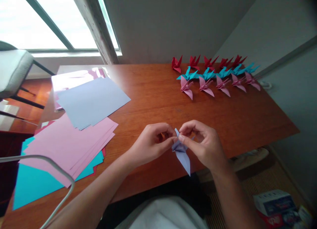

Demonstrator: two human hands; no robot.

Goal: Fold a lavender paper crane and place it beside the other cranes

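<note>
A pale lavender origami crane [182, 158] is held over the front part of the table, one pointed wing hanging toward me. My left hand [156, 141] pinches it from the left with thumb and forefinger. From the right, the thumb and fingers of my right hand [201, 141] grip it near the same spot. A narrow tip of folded paper pokes up between the two hands. The fingertips cover part of the crane's middle.
On the wooden table [148, 113], red cranes [176, 64], blue cranes [208, 73] and pink cranes [205, 87] stand in rows at back right. Lavender sheets [94, 98], pink sheets [71, 143] and blue sheets [37, 182] lie left. A grey cable [49, 161] arches across the lower left.
</note>
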